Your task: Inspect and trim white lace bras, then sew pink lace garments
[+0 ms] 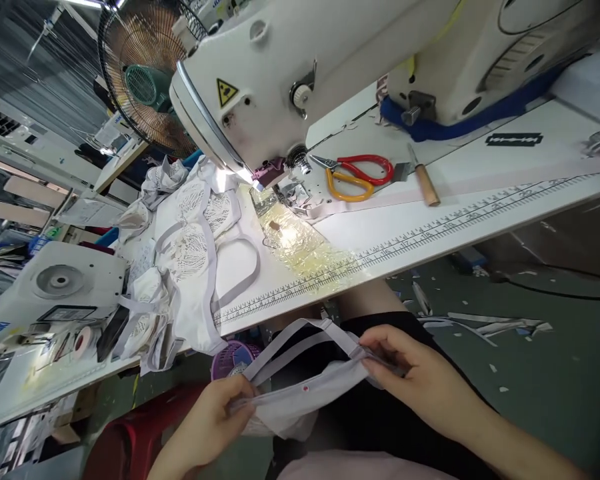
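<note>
A white bra (300, 400) with pale grey straps is stretched between my hands above my lap. My left hand (217, 417) pinches one end of its edge, thumb against fingers. At the other end my right hand (405, 370) grips the fabric near a strap. A small red mark shows on the band between them. The strap rises in a loop over the bra, just below the table edge. More white lace bras (190, 250) lie in a pile on the table, forward and left of my hands.
A sewing machine (280, 73) stands over the table (420, 233), which has a printed ruler along its front. Scissors (365, 177), a wooden-handled blade (425, 183) and a black razor blade (514, 139) lie right of the needle. A red stool (130, 437) and purple basket (230, 360) are below left.
</note>
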